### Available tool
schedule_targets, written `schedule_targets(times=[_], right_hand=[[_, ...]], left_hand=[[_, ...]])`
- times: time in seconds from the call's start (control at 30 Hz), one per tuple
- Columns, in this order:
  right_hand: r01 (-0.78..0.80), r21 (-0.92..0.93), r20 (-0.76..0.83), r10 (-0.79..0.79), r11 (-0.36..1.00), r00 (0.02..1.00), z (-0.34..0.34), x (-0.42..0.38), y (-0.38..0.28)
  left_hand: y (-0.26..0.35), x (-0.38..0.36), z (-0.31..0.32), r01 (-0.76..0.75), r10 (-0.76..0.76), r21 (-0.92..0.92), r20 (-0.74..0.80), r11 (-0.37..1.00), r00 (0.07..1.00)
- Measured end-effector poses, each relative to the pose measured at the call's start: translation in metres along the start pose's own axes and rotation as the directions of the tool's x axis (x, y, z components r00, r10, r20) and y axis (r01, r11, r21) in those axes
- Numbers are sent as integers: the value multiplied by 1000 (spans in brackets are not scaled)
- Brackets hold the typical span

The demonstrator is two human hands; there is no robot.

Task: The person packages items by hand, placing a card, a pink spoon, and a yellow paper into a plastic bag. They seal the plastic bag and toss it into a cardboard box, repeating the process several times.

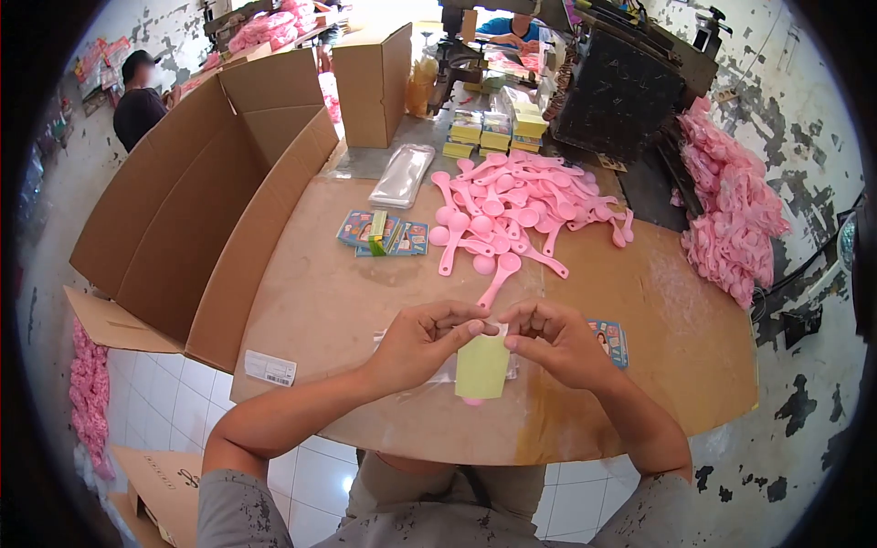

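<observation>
In front of me a pale yellow-green card (pixel 481 367) hangs upright, with what looks like a clear plastic bag around its top edge. My left hand (pixel 429 342) pinches the top left corner with thumb and fingers. At the top right, my right hand (pixel 551 336) pinches the same edge. A bit of pink shows under the card's lower end; I cannot make out its shape. Clear plastic lies on the table beneath my hands. Just beyond my fingertips rests a single pink spoon (pixel 500 278), its handle pointing toward me. Beside my right hand lies a blue printed card (pixel 610 342).
A heap of pink spoons (pixel 512 196) covers the table's middle. To its left are clear bags (pixel 402 176) and printed card stacks (pixel 382 235). A large open carton (pixel 265 228) stands left. Pink bundles (pixel 731 210) hang right, near a dark machine (pixel 617 87). Two other people sit farther back.
</observation>
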State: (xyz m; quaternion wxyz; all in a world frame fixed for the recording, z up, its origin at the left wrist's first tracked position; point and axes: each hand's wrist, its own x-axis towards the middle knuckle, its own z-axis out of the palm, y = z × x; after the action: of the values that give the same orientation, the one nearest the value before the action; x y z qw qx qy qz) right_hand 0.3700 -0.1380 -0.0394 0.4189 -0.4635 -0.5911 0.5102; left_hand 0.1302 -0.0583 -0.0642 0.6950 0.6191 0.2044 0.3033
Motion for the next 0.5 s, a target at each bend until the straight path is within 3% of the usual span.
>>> schedule_targets(times=[0.33, 0.43, 0.5], right_hand=[[-26, 137, -128, 44, 990, 991, -4, 2, 15], [-4, 147, -125, 22, 989, 992, -11, 0, 23], [48, 131, -112, -34, 990, 993, -13, -1, 28]], left_hand=[[-11, 2, -4, 14, -12, 52, -37, 999, 999], [-13, 2, -5, -58, 61, 132, -16, 990, 998], [-7, 2, -8, -132, 127, 293, 34, 947, 991]])
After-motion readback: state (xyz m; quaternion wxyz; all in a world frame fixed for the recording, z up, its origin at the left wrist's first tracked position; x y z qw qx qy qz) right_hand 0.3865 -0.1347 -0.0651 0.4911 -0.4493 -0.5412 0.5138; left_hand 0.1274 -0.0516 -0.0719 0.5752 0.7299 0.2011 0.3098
